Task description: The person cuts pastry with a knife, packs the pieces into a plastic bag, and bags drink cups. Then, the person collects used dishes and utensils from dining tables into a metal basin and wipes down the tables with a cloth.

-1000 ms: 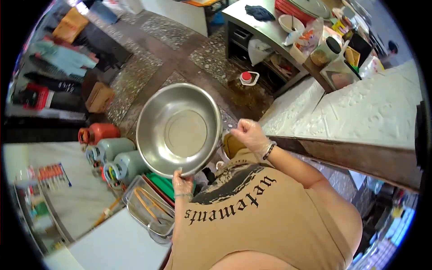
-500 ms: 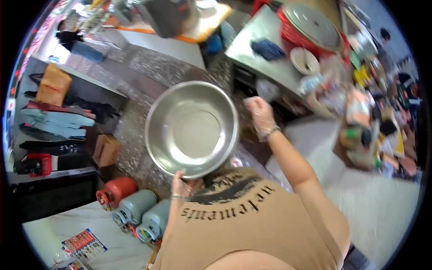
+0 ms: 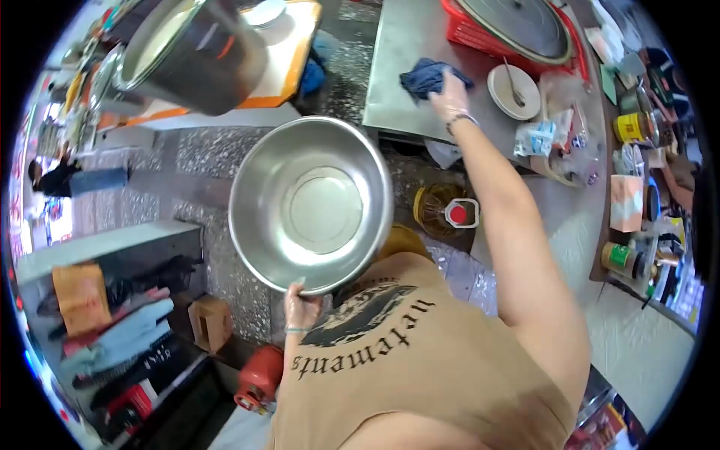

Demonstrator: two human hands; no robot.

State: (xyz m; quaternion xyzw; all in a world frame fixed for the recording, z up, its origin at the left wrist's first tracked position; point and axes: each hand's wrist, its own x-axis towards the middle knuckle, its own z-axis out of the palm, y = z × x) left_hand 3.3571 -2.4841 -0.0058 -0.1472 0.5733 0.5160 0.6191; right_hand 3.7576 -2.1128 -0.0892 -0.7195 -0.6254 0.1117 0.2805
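A large stainless steel basin (image 3: 251,202) is held out in front of my body, with a little light-coloured liquid or sheen at its bottom. My left hand (image 3: 302,306), in a clear glove, is closed on the near rim, thumb over the edge. On the metal table (image 3: 397,37) to the right lies a crumpled dark blue cloth (image 3: 424,79). My gloved right hand (image 3: 451,100) reaches over the table edge, its fingers closed on the right part of this cloth. Beside that hand sits a white bowl (image 3: 502,88) with a spoon (image 3: 514,84) in it.
Behind the bowl stands a red basket (image 3: 480,34) with a large lid (image 3: 517,26). A big pot (image 3: 217,71) is at the upper left. An oil jug (image 3: 435,211) stands below the table. Left are a cardboard box (image 3: 210,322) and a red gas cylinder (image 3: 261,373). A person (image 3: 64,178) is further off.
My right hand has moved forward from beside the basin onto the blue cloth. The view has turned and shifted toward the table. My left hand still grips the basin.
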